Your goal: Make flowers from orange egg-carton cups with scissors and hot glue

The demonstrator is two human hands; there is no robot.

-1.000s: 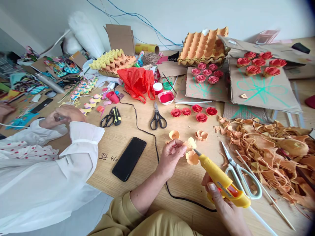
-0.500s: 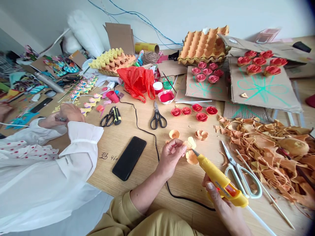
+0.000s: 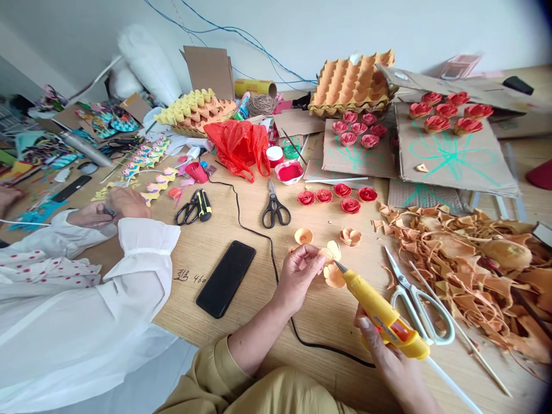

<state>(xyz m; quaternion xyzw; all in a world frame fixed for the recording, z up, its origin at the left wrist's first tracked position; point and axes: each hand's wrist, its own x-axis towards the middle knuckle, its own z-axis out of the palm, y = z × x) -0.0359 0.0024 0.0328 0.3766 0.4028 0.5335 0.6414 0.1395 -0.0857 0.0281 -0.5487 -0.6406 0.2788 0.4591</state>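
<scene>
My left hand (image 3: 297, 276) pinches a small pale-orange egg-carton petal piece (image 3: 333, 250) between thumb and fingertips. In my right hand (image 3: 390, 359) is a yellow glue gun (image 3: 382, 307), its metal nozzle at the petal piece; whether the tip touches cannot be made out. A white glue stick (image 3: 452, 385) sticks out of its rear. On the table just beneath lies an orange petal cup (image 3: 334, 277). Beyond my hands stand a rounded orange cup (image 3: 303, 236) and an unpainted petal flower (image 3: 349, 236). Several red-painted roses (image 3: 350, 205) sit farther back.
Green-handled scissors (image 3: 420, 305), a thin stick (image 3: 461, 330) and a heap of carton scraps (image 3: 470, 264) lie right. A phone (image 3: 226, 279), black cord (image 3: 273, 259) and black scissors (image 3: 275, 208) lie left and ahead. A co-worker's white sleeve (image 3: 142, 270) reaches in at left.
The whole view has shifted slightly. My hands, the petal piece and the glue gun keep almost the same pose. The co-worker's hands have moved a little.
</scene>
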